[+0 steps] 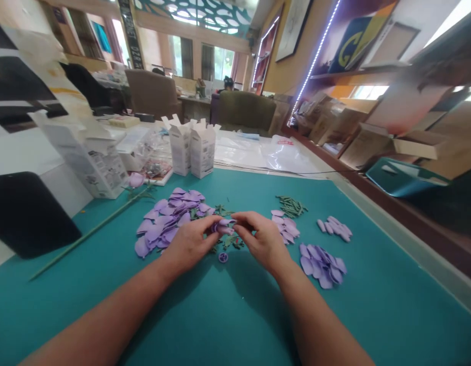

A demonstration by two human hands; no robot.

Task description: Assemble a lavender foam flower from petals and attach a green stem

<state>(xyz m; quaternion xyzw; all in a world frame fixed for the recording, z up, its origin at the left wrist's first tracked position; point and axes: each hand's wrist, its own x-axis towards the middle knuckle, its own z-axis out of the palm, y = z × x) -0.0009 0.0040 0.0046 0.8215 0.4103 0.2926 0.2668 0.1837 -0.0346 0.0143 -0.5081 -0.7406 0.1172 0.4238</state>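
Note:
Between my two hands, above the middle of the green mat [205, 320], is a small purple flower piece [224, 227] made of petals. My left hand [191, 239] pinches its left side between thumb and fingers. The fingertips of my right hand [262, 239] close on its right edge. Just below lies a small purple ring-shaped part [223, 257]. Small green leafy parts [232, 243] lie under and behind the fingers, partly hidden. A large heap of purple petals [166, 218] is beside my left hand; a smaller pile of pale petals [286, 227] is beside my right.
On the right lie darker purple petals [323, 265], pale purple rolled pieces [336, 227] and green stem pieces [291, 206]. A long-stemmed flower [101, 223] and a black tablet-like panel [31, 216] are at left. Open white boxes [201, 150] stand at the mat's far edge.

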